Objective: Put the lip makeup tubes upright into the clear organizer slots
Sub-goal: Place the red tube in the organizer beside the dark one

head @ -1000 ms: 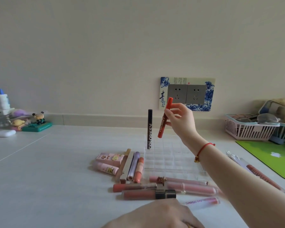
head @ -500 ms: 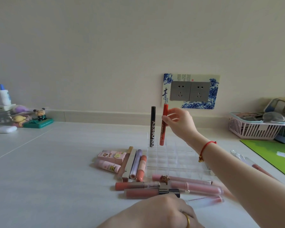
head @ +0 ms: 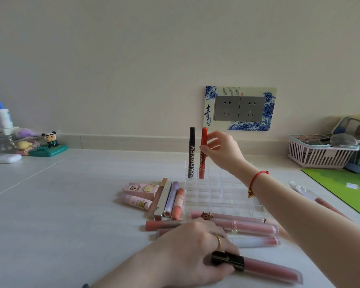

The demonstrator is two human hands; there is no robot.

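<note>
Since the earlier frame, the red tube [head: 203, 152] has come down into a back-row slot of the clear organizer [head: 216, 192], upright just beside the black tube [head: 191, 152]. Right hand [head: 222, 151] pinches the red tube near its top between thumb and fingers. Left hand [head: 187, 252] has lifted a black-capped pink tube [head: 258, 267] from the loose tubes [head: 237, 225] lying on the table [head: 71, 204] in front of the organizer, fingers closed around its cap. More tubes lie flat at the organizer's left.
</note>
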